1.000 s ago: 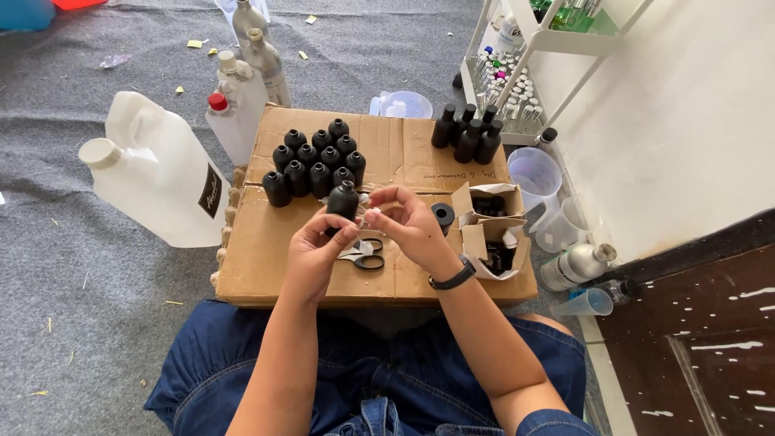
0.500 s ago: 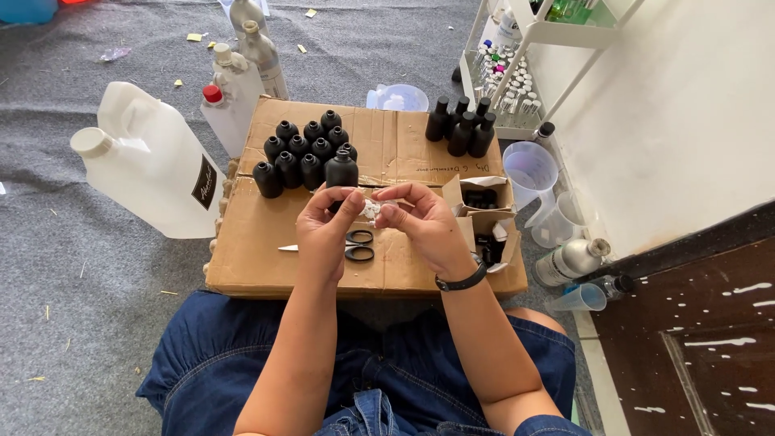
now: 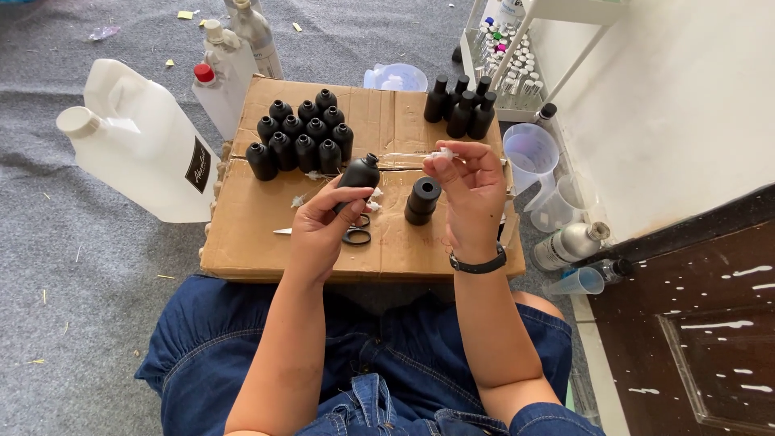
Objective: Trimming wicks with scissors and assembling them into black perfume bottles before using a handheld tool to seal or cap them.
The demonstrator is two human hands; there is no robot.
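Note:
My left hand (image 3: 321, 228) grips a small black bottle (image 3: 358, 173), tilted, above a flattened cardboard box (image 3: 266, 218) on my lap. My right hand (image 3: 468, 187) is raised beside it and pinches a small white nozzle piece with a thin clear tube (image 3: 440, 153) between its fingertips. A black cap (image 3: 421, 200) stands on the cardboard just left of my right hand. Scissors (image 3: 353, 234) lie partly hidden under my left hand. Several black bottles (image 3: 300, 136) stand grouped at the cardboard's far left. A few small white pieces (image 3: 376, 198) lie near the scissors.
A big white jug (image 3: 141, 145) lies left of the cardboard, with white bottles (image 3: 218, 77) behind it. More black bottles (image 3: 462, 105) stand at the far right. Clear measuring cups (image 3: 534, 157), a metal bottle (image 3: 569, 245) and a white rack (image 3: 504, 56) of vials line the right wall.
My hands have come apart. The left hand now holds the black bottle away from the right, which has lifted the white nozzle piece up and to the right. The black cap is uncovered.

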